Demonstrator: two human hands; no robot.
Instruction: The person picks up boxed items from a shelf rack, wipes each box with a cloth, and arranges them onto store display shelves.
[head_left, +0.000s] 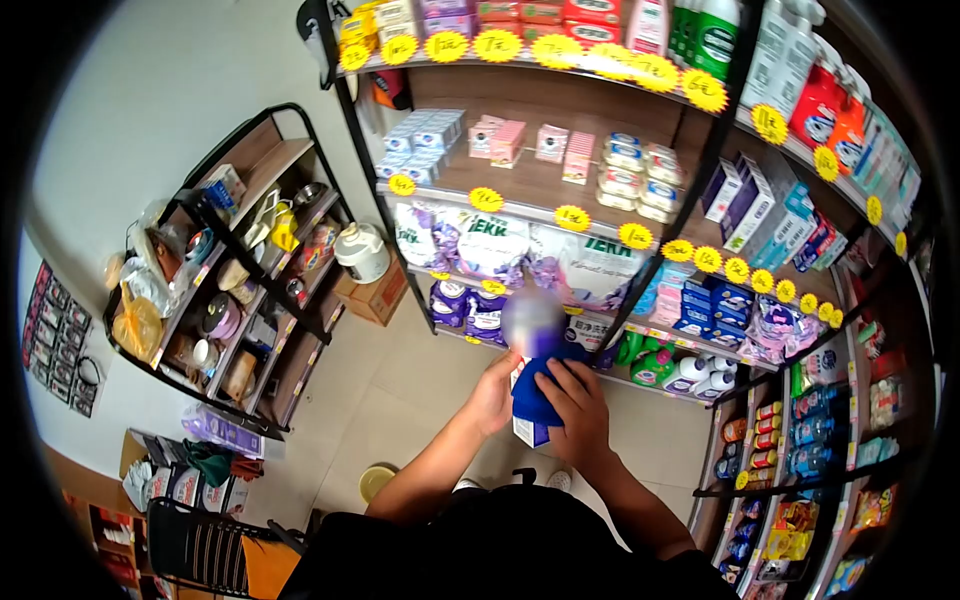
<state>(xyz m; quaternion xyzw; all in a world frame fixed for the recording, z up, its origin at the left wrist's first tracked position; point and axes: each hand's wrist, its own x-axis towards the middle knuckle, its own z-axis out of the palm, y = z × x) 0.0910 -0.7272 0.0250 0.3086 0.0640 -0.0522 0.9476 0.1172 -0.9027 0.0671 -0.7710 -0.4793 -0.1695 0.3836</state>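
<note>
My left hand (490, 393) is closed around the side of a white, blue and purple container (520, 372) with red marks. Its upper end is a blurred, rounded, pale and purple part (533, 318), and a white-and-blue lower end (530, 432) shows between my hands. I cannot make out what kind of container it is. My right hand (580, 405) grips a dark blue cloth (540, 392), which lies against the container and hides its middle. Both hands are in front of my body, before the shelves.
A shelf unit ahead carries detergent bags (490, 245), small boxes (425, 130) and yellow price tags (497, 45). At left, a cluttered rack (290, 165) stands near a cardboard box (372, 292) with a white jug (361, 252). Bottles (812, 430) fill shelves at right. A chair (200, 545) is lower left.
</note>
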